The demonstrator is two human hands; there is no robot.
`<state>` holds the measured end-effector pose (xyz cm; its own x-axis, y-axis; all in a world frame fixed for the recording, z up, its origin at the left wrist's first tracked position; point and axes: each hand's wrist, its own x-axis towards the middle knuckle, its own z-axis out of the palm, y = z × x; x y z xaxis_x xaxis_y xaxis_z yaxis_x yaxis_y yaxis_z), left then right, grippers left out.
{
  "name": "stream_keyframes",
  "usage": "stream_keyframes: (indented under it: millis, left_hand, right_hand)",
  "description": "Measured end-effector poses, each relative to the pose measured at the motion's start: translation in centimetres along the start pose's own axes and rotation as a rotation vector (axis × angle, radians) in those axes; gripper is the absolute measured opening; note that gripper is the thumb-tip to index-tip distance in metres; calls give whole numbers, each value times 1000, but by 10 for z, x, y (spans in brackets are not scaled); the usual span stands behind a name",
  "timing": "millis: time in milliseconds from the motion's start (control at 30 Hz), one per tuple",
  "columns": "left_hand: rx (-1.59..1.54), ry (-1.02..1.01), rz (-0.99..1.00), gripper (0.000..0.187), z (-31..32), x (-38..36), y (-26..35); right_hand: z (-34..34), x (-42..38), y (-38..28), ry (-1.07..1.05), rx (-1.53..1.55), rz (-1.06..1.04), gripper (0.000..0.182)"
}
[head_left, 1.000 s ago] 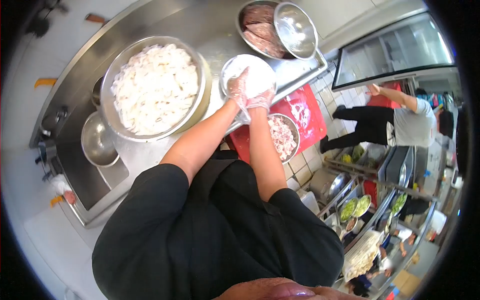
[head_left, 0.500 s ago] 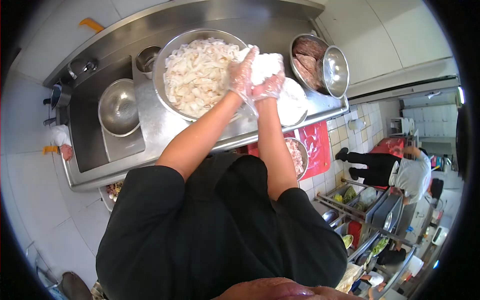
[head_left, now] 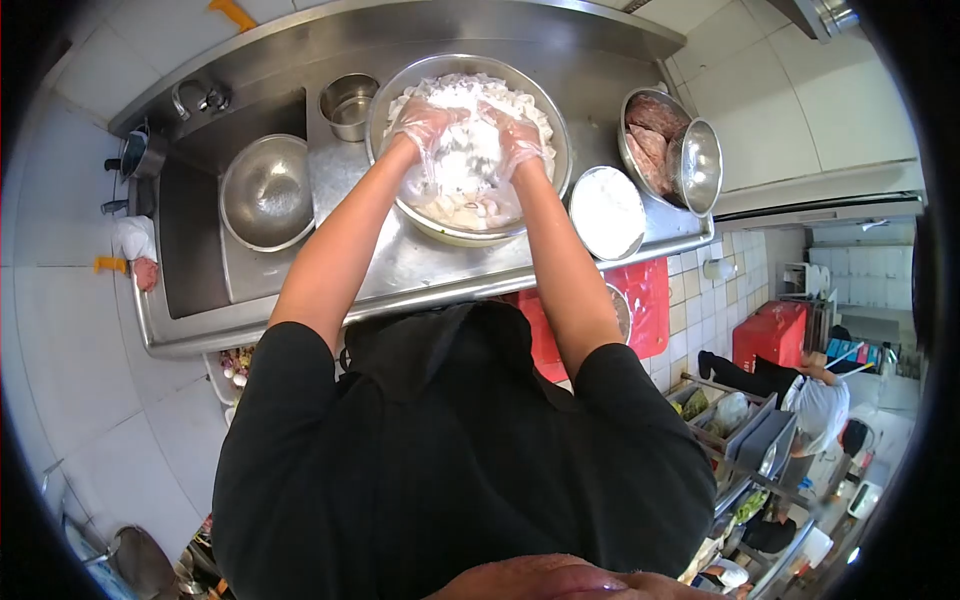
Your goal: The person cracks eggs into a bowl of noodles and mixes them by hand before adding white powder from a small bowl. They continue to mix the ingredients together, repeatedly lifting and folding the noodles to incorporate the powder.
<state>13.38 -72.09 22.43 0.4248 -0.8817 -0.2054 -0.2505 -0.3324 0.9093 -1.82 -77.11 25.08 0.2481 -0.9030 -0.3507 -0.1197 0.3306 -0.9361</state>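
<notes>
A large steel bowl (head_left: pixel 556 190) holds pale, wet-looking strips (head_left: pixel 478 212), possibly sliced meat or seafood. White powder (head_left: pixel 466 150) lies in a heap over their middle. Both my hands wear clear plastic gloves and are inside this bowl, one on each side of the powder. My left hand (head_left: pixel 428 124) reaches in from the left, its fingers extended over the powder. Opposite it, my right hand (head_left: pixel 514 138) has its fingers apart, with the tips partly hidden in white. To the right of the bowl stands a round container of white powder (head_left: pixel 607 213).
Bowls with dark red meat (head_left: pixel 652 132) and a tilted empty-looking steel bowl (head_left: pixel 699 165) sit at the counter's right end. The sink on the left holds a steel bowl (head_left: pixel 267 192); a steel pot (head_left: pixel 349 105) stands beside it. A co-worker (head_left: pixel 815 405) is at far right.
My hands have moved left and apart, from above the powder container into the large bowl. The white powder they held now lies on the strips. The camera view has shifted.
</notes>
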Motion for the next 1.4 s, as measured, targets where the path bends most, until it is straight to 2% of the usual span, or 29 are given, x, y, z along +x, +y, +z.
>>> stream_keyframes:
  millis: [33,133,167,267,333,400,433,467,500,533,567,600,633,667,700,733,800,833,900,967,1000,1100,1200,1267,1300,1400]
  left_hand:
    - [58,11,16,55,-3,5,-6]
    - [239,36,77,59,0,32,-25]
    - [305,52,88,59,0,37,-20]
    - [436,78,116,61,-4,44,13]
    - [438,51,115,68,-4,43,39]
    - [567,-40,119,62,2,60,45]
    - [634,-116,119,61,4,67,47]
    - [701,-194,118,60,9,70,50]
    - [702,-117,93,53,6,49,73]
    - [684,-85,137,52,10,44,83]
    - [663,-62,184,50,17,42,88]
    - [635,-50,232,49,29,43,89]
    - [589,8,357,45,46,72,62]
    - [388,-30,557,44,54,40,89]
    - [404,-49,491,41,67,15,113]
    - [425,-59,427,37,84,2,130]
    - [83,-152,747,35,132,7,121]
    - [115,-149,780,34,156,1,118]
    - [39,-278,687,34,203,-11,114]
    - [152,-280,538,35,242,-25,109]
    - [89,-352,354,39,267,-20,93]
    - [137,-306,157,45,313,-24,68]
    - [196,-198,56,50,360,-6,15]
    - [242,-80,-3,53,376,-15,4]
    - [137,-27,-39,61,376,-24,7]
    - [10,-32,-243,74,374,-40,27]
  right_hand:
    - [-7,7,8,-10,-54,-114,55]
    - [-37,60,42,165,-448,-233,58]
    - [-40,38,14,79,-527,-233,67]
    - [-43,45,-11,105,-843,-271,64]
    - [-40,51,-19,63,-810,-369,61]
    - [-32,36,-40,16,-768,-421,59]
    - [-27,49,-21,163,-870,-556,54]
    - [-28,51,-12,135,-863,-558,52]
    - [-31,53,-7,109,-853,-563,50]
    - [-37,54,-2,88,-843,-566,48]
    - [-45,20,-28,63,-687,-471,42]
    - [-57,4,-34,139,-597,-524,40]
    - [-69,-8,-35,220,-512,-573,38]
    - [-84,-14,-32,302,-431,-626,36]
    - [-101,-2,-13,431,-398,-624,39]
    - [-121,3,2,467,-387,-646,36]
    - [-164,7,26,523,-357,-698,31]
    - [-183,4,38,519,-207,-707,26]
    - [-227,3,65,606,-298,-668,24]
    - [-266,-2,71,550,-315,-635,22]
    - [-278,-13,62,512,-297,-589,23]
    - [-331,32,109,493,-508,-389,28]
    - [-342,34,96,293,-878,-279,36]
    - [-346,48,111,219,-879,-270,41]
    - [-345,53,115,202,-889,-291,42]
    - [-338,63,133,242,-849,-276,47]
